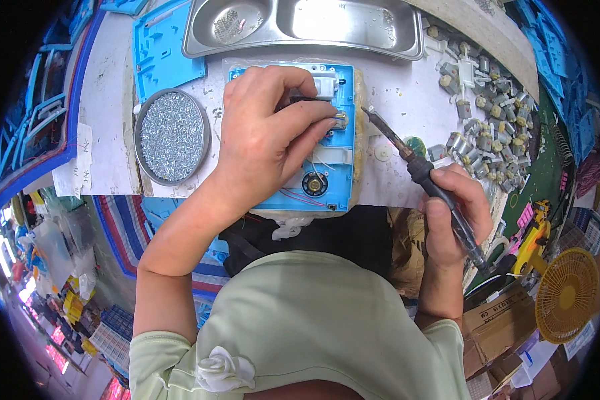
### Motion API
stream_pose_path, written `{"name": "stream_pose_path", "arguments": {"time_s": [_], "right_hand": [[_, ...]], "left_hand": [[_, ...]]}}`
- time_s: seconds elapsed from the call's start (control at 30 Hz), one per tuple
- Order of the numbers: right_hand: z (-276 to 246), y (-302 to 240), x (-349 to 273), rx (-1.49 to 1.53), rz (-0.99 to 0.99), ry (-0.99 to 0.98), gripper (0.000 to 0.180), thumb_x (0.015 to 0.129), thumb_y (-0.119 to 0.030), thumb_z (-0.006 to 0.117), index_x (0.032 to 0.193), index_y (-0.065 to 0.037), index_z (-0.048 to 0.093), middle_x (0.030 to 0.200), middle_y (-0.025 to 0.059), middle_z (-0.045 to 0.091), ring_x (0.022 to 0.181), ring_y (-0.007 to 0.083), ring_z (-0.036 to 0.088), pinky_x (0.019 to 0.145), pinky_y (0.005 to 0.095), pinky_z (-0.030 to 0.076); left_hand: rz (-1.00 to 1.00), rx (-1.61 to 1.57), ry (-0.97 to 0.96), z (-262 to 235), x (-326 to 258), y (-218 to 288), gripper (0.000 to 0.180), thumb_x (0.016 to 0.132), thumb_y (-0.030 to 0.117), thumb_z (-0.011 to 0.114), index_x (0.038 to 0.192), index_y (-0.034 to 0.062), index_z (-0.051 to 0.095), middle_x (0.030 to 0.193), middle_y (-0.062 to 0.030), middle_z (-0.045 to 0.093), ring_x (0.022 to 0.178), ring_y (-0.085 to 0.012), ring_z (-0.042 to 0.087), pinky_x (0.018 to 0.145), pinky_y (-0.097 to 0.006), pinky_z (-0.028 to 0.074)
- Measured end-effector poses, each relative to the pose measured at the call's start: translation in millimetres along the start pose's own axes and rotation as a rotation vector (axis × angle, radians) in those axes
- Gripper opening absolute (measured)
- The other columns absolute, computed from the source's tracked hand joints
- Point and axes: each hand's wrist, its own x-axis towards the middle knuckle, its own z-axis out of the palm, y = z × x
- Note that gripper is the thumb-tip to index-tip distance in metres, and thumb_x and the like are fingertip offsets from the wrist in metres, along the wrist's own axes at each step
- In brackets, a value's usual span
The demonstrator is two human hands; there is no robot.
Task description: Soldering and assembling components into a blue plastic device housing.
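My right hand (455, 213) grips a soldering iron (420, 168) by its black handle. The iron's tip points up and left, just off the right edge of a blue plastic housing (342, 183). Over that housing, my left hand (260, 130) is closed, with thumb and fingertips pinched beside a small metal part with a bit of yellow on it (341, 121). What exactly lies between those fingertips is hidden. A round black speaker (315, 183) sits low in the housing, near thin red and white wires. A pale plastic block (325, 85) sits near its top.
A round grey dish of small metal screws or pins (172, 137) stands left of my left forearm. Behind the housing is a steel tray (273, 41) with compartments. Small motors (477, 143) are heaped at the right. Another blue panel (167, 50) lies back left; a yellow fan (567, 295) is lower right.
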Motion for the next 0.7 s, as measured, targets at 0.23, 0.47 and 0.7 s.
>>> {"name": "stream_pose_path", "arguments": {"time_s": [0.23,0.47,0.7], "right_hand": [[0.3,-0.8,0.0,-0.003,-0.006,-0.025,0.029,0.087,-0.011,0.077,0.109,0.005,0.068,0.077,0.0087,0.062,0.064,0.0157,0.054,0.059,0.0268,0.039],[0.8,-1.6,-1.4,-0.002,-0.002,-0.055,0.029,0.086,-0.010,0.077,0.110,0.005,0.068,0.078,0.0102,0.063,0.064,0.0169,0.055,0.058,0.0276,0.040],[-0.2,-1.4,-2.9,0.028,-0.008,-0.063,0.030,0.086,-0.008,0.077,0.110,0.006,0.068,0.078,0.0114,0.064,0.065,0.0177,0.056,0.058,0.0282,0.041]], "left_hand": [[-0.009,0.081,-0.130,-6.8,3.1,11.1,0.018,0.068,0.014,0.078,0.085,0.0143,0.072,0.110,-0.0044,0.059,0.096,-0.0250,0.054,0.089,-0.046,0.034],[0.016,0.183,-0.204,-11.6,9.2,20.6,0.019,0.071,0.012,0.078,0.088,0.0123,0.072,0.113,-0.0080,0.057,0.095,-0.0268,0.054,0.091,-0.044,0.034],[0.076,0.163,-0.171,-11.6,8.0,18.0,0.028,0.069,0.007,0.081,0.094,0.0134,0.072,0.106,-0.0048,0.060,0.089,-0.0244,0.056,0.085,-0.042,0.037]]}}
